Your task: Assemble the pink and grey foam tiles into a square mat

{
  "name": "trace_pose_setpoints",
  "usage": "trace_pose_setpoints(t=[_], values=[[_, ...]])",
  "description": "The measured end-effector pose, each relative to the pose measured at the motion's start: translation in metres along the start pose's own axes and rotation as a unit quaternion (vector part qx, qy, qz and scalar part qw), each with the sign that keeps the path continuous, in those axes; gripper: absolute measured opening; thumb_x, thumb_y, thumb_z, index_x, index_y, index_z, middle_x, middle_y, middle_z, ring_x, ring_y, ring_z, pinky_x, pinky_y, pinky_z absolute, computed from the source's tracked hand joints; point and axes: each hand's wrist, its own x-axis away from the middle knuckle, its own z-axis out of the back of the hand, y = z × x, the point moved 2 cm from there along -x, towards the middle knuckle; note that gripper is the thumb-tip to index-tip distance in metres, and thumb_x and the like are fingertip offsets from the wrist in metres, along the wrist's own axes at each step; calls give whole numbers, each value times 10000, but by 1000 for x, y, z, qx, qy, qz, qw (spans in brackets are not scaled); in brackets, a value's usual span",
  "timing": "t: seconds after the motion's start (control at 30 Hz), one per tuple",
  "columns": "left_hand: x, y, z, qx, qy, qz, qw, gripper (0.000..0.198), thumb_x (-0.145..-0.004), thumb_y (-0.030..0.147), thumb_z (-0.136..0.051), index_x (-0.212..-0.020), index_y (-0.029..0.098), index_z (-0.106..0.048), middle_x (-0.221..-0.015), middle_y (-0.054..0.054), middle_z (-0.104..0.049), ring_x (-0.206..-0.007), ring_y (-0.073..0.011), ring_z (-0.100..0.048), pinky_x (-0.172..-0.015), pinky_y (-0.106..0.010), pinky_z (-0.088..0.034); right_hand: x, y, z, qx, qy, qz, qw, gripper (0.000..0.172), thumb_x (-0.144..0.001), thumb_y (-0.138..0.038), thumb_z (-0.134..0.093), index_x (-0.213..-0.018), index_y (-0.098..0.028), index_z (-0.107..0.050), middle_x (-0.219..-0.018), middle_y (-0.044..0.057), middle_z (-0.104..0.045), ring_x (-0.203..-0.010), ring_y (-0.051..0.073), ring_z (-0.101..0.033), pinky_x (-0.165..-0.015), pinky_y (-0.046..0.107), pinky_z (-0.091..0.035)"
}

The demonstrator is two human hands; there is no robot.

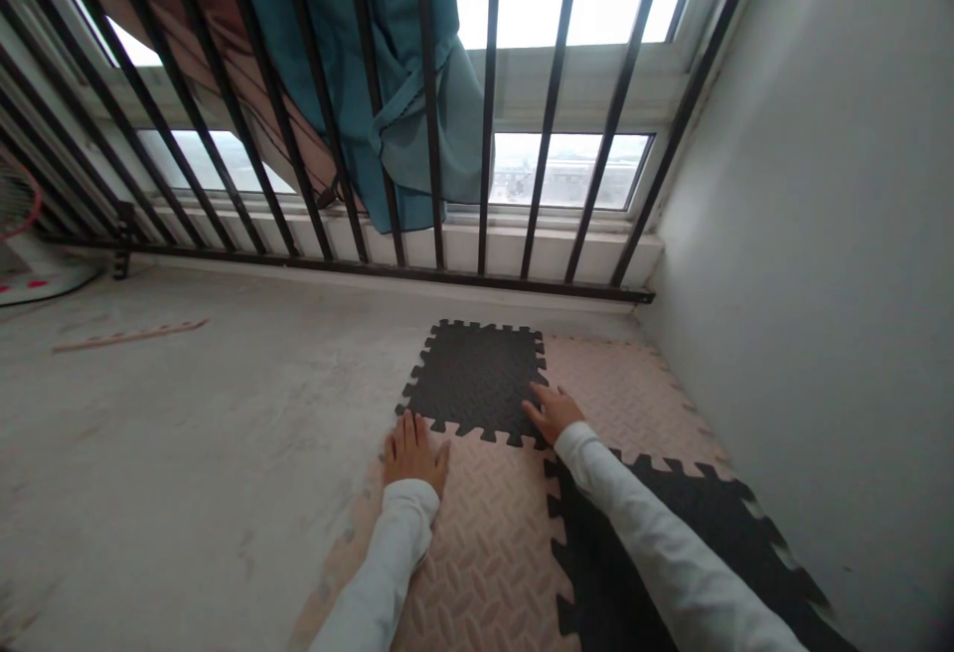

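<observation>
A black foam puzzle mat tile (477,369) lies flat on the floor, its toothed edges meeting a beige tile (492,523) below and another beige tile (611,374) to its right. My left hand (413,453) rests palm down with fingers stretched out, at the corner where the near beige tile meets the black one. Fingers spread, my right hand (553,411) presses on the joint by the black tile's lower right corner. A second black tile (611,553) runs under my right forearm. Nothing is held in either hand.
Black metal railing bars (432,135) stand before the windows, with a teal curtain (417,66) behind them. A white wall (820,235) bounds the right side. On the concrete floor (224,453) lies a thin pinkish strip (130,336); a fan base (45,279) stands at far left.
</observation>
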Motion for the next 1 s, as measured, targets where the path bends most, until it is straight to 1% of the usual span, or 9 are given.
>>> trace_pose_setpoints(t=[0.07,0.13,0.23,0.37,0.47,0.6,0.7,0.87,1.0], values=[[-1,-1,0,-1,-17,2,1000,633,-782,449,-267,-1279,59,-300,-1373,-132,-233,-1255,-240,-204,-1012,-423,-182,-42,15,10,14,27,-47,998,549,-810,-373,-306,-1277,-86,-306,-1324,109,-354,-1200,161,-316,-1002,285,-200],[-2,-1,-1,0,-38,3,999,637,-777,455,-275,-1285,69,-292,-1380,-123,-215,-1262,-241,-187,-1015,-430,-178,-77,25,11,25,34,-76,996,609,-806,-375,-318,-1296,-23,-233,-1365,153,-256,-1241,192,-233,-996,294,-204],[-2,-2,0,1,-40,2,999,634,-781,448,-276,-1288,69,-282,-1384,-122,-202,-1266,-240,-173,-1018,-439,-172,-106,33,-2,32,36,-101,994,671,-818,-437,-255,-1312,4,-146,-1389,175,-161,-1269,231,-137,-1011,358,-162],[-1,-2,-1,-8,-42,0,999,632,-784,446,-274,-1293,71,-270,-1385,-111,-197,-1266,-229,-177,-1022,-431,-169,-109,37,-26,44,34,-105,993,714,-811,-520,-169,-1325,-27,-120,-1396,138,-165,-1275,223,-98,-1031,388,-60],[0,-2,-1,-13,-37,1,999,636,-781,457,-281,-1292,78,-276,-1383,-112,-208,-1263,-230,-186,-1020,-430,-174,-107,39,-35,62,32,-96,993,762,-796,-556,-153,-1320,-3,-123,-1395,148,-160,-1276,224,-86,-1033,356,-49],[2,-2,-1,-20,-11,-1,1000,622,-786,443,-274,-1285,72,-291,-1379,-120,-223,-1264,-228,-183,-1019,-428,-170,-112,42,-34,61,31,-88,994,782,-780,-589,-121,-1329,-32,-109,-1411,121,-108,-1282,206,-47,-1031,366,-65],[3,-2,-1,-21,-9,-8,1000,621,-790,438,-265,-1287,65,-284,-1378,-124,-222,-1264,-231,-183,-1016,-432,-174,-119,43,-31,51,38,-93,994,793,-765,-614,-105,-1337,-65,-88,-1420,94,-62,-1284,195,-27,-1028,401,-55],[1,-3,-4,-30,-24,-7,999,624,-787,438,-264,-1291,70,-276,-1384,-116,-206,-1265,-233,-177,-1016,-443,-172,-129,42,-27,44,45,-88,994,811,-756,-623,-146,-1316,-37,-176,-1398,122,-168,-1277,210,-66,-1027,409,-48],[0,-4,-6,-24,-24,-7,999,628,-781,435,-284,-1292,69,-273,-1385,-119,-205,-1263,-236,-182,-1015,-449,-175,-125,40,-29,43,53,-85,994,785,-769,-614,-137,-1321,-58,-175,-1402,121,-159,-1278,215,-67,-1028,390,-54]])
